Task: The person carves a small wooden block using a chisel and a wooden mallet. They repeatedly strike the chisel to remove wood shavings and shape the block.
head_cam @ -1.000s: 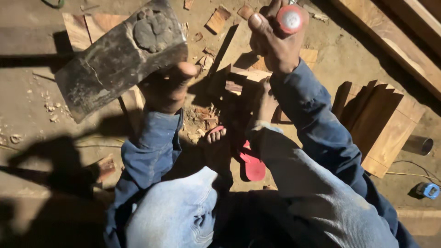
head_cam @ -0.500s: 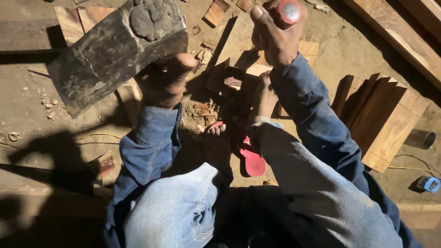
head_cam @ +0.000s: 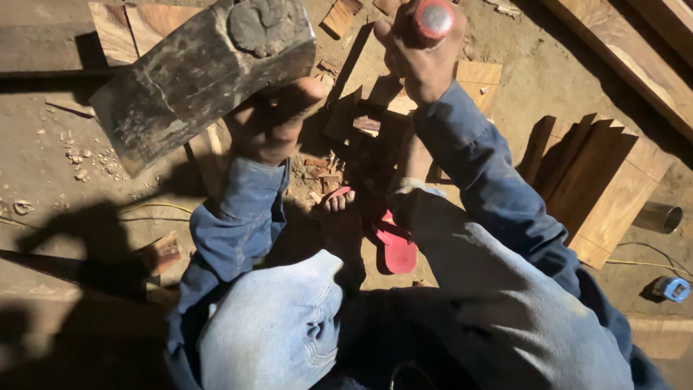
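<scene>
The heavy grey rectangular metal hammer head [head_cam: 198, 76] was raised close under the camera, up and to the left of the left hand [head_cam: 271, 123], which was wrapped tight around its handle — the handle itself hidden inside the fist. The right hand [head_cam: 422, 58] was likewise clamped shut, on a tool with a round red-capped handle end [head_cam: 433, 18]; its lower part could not be seen. Between and just below the two hands stood a small dark wooden block [head_cam: 364, 126], deep in shadow, so whether the tool touched it could not be told.

Below the hands lay a bare foot [head_cam: 338, 206] beside one red rubber sandal [head_cam: 395, 242], with pale wood chips [head_cam: 317, 173] scattered just above the toes. The surface was a dusty brown earthen floor [head_cam: 65, 180] — harshly lit, with long shadows.

To the right of the right hand lay a fanned stack of flat reddish wooden boards [head_cam: 603, 184], and further right one small shiny metal cup [head_cam: 660, 217] and one blue round object [head_cam: 677, 289]. A long wooden plank [head_cam: 621, 61] ran along the upper right.
</scene>
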A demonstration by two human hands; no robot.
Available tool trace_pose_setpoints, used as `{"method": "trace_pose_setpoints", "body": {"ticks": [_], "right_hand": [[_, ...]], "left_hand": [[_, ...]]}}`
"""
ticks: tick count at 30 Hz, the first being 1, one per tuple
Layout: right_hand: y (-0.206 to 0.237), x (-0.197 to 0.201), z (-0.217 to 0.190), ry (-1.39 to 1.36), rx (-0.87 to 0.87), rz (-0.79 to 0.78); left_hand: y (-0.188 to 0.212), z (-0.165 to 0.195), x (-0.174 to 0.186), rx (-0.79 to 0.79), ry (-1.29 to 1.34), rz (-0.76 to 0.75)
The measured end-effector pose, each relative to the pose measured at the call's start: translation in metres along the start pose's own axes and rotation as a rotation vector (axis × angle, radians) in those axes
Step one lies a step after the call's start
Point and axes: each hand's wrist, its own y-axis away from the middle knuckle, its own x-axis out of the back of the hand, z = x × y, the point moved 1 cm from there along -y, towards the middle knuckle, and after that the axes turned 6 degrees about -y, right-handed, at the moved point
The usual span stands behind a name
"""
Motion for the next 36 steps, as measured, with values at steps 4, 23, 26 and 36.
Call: {"method": "trace_pose_setpoints", "body": {"ticks": [4,23,26,36], "right_hand": [[0.008,0.000,0.013,-0.005,0.065,-0.043],[0.033,0.024,0.070,-0.116,-0.171,-0.151],[0.034,0.022,0.076,-0.037,-0.456,-0.038],[0.038,0.025,0.083,0.108,0.045,-0.162]], "left_hand": [[-0.006,-0.006,-0.036,-0.276,-1.154,-0.033],[-0.054,-0.029,-0.180,0.076,-2.166,-0.327],[-0.057,-0.015,-0.218,-0.189,-1.911,-0.218],[-0.059,-0.055,-0.150,0.487,-2.568,-0.208]]}}
